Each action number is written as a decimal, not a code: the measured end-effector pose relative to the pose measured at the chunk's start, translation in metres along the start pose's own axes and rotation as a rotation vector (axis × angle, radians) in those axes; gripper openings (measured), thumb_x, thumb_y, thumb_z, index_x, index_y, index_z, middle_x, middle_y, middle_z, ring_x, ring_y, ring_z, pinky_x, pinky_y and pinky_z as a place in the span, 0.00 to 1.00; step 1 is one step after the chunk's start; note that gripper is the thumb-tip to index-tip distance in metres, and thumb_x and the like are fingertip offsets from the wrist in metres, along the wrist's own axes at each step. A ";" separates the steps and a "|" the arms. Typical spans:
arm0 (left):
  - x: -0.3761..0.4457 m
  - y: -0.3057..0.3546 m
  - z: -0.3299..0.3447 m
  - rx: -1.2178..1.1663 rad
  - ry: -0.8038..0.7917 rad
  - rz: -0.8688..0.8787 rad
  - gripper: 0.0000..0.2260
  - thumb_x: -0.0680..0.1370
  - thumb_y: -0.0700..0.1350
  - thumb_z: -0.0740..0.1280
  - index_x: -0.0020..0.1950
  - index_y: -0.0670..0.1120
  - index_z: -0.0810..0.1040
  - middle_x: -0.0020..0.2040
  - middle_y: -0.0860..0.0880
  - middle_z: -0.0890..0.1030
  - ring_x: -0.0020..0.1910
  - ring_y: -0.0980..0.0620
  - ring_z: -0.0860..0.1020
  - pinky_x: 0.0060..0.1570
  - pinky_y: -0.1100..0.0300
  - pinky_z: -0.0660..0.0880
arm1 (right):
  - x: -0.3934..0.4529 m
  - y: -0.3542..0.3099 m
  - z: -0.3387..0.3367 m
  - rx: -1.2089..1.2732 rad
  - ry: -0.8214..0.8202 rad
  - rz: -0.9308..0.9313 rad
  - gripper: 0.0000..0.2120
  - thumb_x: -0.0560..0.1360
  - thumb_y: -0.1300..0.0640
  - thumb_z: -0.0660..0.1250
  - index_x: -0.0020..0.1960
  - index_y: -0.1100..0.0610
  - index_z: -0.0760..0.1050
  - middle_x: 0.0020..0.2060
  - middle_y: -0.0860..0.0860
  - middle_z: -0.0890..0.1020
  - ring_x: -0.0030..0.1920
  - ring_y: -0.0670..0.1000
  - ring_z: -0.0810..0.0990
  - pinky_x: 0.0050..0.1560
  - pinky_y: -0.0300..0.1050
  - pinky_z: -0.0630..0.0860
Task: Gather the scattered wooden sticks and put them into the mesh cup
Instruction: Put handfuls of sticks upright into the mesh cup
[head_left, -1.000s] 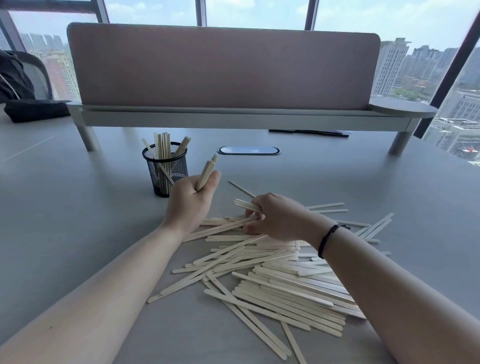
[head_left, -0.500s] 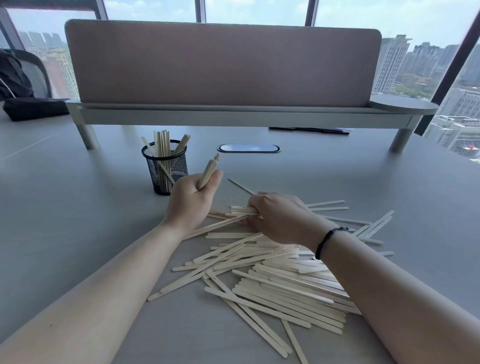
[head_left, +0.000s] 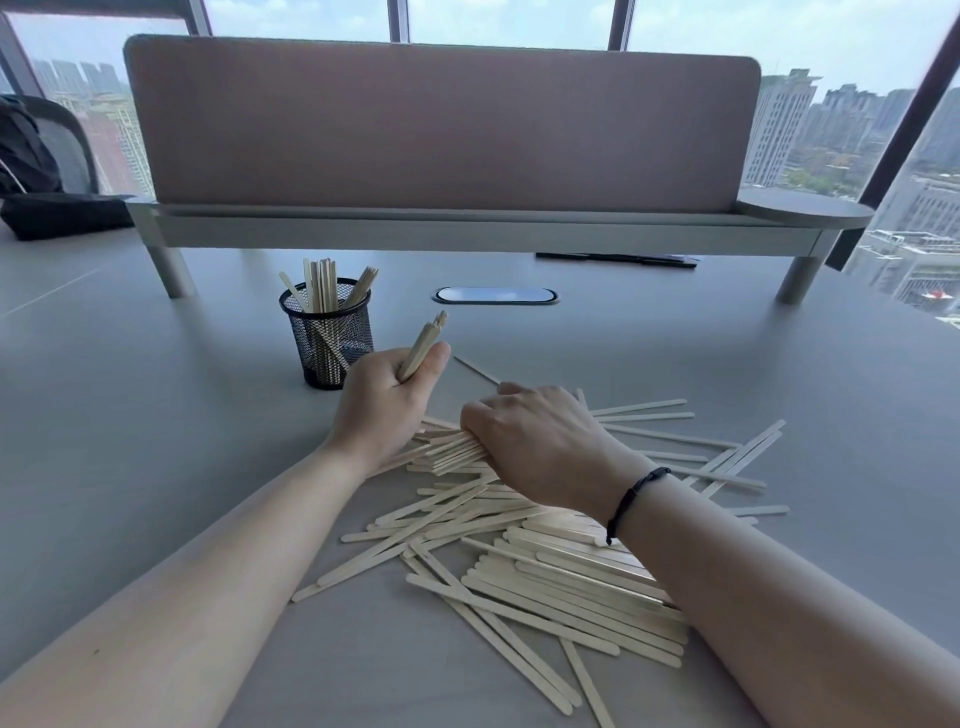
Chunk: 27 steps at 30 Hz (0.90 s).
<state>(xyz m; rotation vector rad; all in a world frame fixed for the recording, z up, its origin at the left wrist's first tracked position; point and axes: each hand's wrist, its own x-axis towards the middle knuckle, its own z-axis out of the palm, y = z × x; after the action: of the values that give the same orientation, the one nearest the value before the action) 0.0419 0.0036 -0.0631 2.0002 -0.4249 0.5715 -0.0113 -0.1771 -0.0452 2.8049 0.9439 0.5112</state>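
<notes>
A heap of pale wooden sticks (head_left: 545, 566) lies scattered on the grey table in front of me. My left hand (head_left: 384, 402) is closed around a small bundle of sticks (head_left: 423, 345) whose ends poke up past the thumb. Just behind and left of it stands the black mesh cup (head_left: 330, 340), holding several upright sticks. My right hand (head_left: 535, 441), a black cord on its wrist, presses down on the heap's far edge, its fingers curled over a few sticks (head_left: 457, 451) that point toward my left hand.
A pink divider panel on a grey raised shelf (head_left: 441, 228) crosses the table behind the cup. An oval cable port (head_left: 496, 295) sits in the tabletop behind my hands. Black pens (head_left: 618, 258) lie under the shelf. A dark bag (head_left: 47, 213) rests far left.
My right hand has slid left and lowered onto the heap, bringing a few sticks up against my left hand. My left hand has kept its bundle and hardly moved.
</notes>
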 end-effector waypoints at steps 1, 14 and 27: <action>0.000 0.001 0.000 0.003 -0.003 0.005 0.32 0.80 0.60 0.63 0.29 0.35 0.65 0.28 0.32 0.68 0.29 0.35 0.70 0.31 0.42 0.69 | 0.000 -0.003 -0.001 -0.023 0.002 -0.005 0.04 0.78 0.60 0.58 0.44 0.54 0.69 0.37 0.48 0.78 0.43 0.53 0.76 0.26 0.44 0.52; 0.003 0.008 -0.011 -0.079 0.295 -0.057 0.28 0.81 0.54 0.62 0.31 0.35 0.63 0.29 0.31 0.69 0.29 0.37 0.69 0.30 0.48 0.66 | -0.004 0.016 -0.004 0.071 0.043 0.098 0.03 0.78 0.61 0.56 0.50 0.57 0.67 0.34 0.52 0.75 0.36 0.61 0.77 0.29 0.49 0.66; -0.003 0.011 -0.004 -0.139 0.193 -0.063 0.27 0.82 0.51 0.63 0.33 0.32 0.64 0.30 0.31 0.70 0.29 0.35 0.69 0.30 0.46 0.67 | 0.020 0.031 -0.027 0.676 0.141 0.474 0.24 0.79 0.42 0.65 0.33 0.54 0.60 0.24 0.47 0.67 0.26 0.50 0.63 0.29 0.47 0.61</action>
<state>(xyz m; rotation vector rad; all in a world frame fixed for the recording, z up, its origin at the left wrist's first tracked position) 0.0327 0.0025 -0.0550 1.8005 -0.2753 0.6710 0.0112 -0.1895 -0.0069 3.6847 0.5229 0.5210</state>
